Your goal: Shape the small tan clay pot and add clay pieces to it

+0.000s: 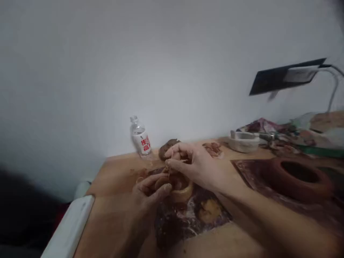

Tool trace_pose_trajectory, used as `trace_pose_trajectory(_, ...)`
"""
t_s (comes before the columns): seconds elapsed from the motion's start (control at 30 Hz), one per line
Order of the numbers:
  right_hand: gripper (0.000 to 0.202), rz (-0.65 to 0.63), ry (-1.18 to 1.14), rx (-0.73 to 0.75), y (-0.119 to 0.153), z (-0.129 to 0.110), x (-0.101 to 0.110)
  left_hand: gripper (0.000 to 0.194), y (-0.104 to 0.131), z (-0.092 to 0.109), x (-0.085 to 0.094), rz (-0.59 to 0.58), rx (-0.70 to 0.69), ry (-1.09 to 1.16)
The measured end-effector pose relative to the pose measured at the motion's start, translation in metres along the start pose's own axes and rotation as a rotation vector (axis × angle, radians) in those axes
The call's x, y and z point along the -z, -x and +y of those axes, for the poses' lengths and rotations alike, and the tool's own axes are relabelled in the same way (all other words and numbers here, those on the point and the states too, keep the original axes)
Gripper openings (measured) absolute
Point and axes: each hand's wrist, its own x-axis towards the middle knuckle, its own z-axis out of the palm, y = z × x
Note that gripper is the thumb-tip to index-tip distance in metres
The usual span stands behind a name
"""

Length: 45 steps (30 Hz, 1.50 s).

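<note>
My left hand [150,195] pinches a small brown clay piece [160,182] between thumb and fingers. Just above and to the right, my right hand [190,161] grips a thin stick-like tool [169,173], which points down at the clay piece. Below the hands sits a round tan bowl [182,195], partly hidden by them. Under it lies a dark, stained mat [174,229] with a yellowish lump [210,210] on it. The picture is blurred, so the finger contacts are hard to make out in detail.
A clear bottle [142,141] stands by the wall. Behind my hands lies a brown lump [168,147]. Rightward are reddish-brown scraps [213,149], a white bowl [244,142], a large reddish-brown hollow form [295,181] and a lamp [287,77]. A white object [70,227] lies at left.
</note>
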Motion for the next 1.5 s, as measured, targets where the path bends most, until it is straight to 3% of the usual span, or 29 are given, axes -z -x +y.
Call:
trace_pose_trajectory(0.47, 0.005, 0.001, 0.013, 0.058, 0.0018, 0.0035, -0.0001, 0.024, -0.002, -0.0019, -0.0065, 0.001, -0.021, 0.04)
trace_pose_trajectory(0.73, 0.004, 0.014, 0.021, 0.066, 0.0018, 0.0014, -0.0002, 0.025, -0.001, -0.0041, -0.0084, 0.062, -0.031, 0.083)
trace_pose_trajectory(1.0, 0.003, 0.004, -0.003, 0.03, 0.0032, -0.0013, -0.0006, 0.025, -0.0015, -0.004, -0.0076, 0.054, -0.029, 0.067)
trace_pose_trajectory(1.2, 0.005, 0.012, 0.005, 0.035, 0.002, -0.0017, -0.0008, 0.024, -0.0025, -0.0018, -0.0033, -0.037, 0.004, 0.007)
trace_pose_trajectory(1.5, 0.005, 0.01, 0.002, 0.023, 0.0008, 0.0023, -0.0018, 0.025, -0.0022, -0.0049, -0.0001, -0.029, 0.015, 0.011)
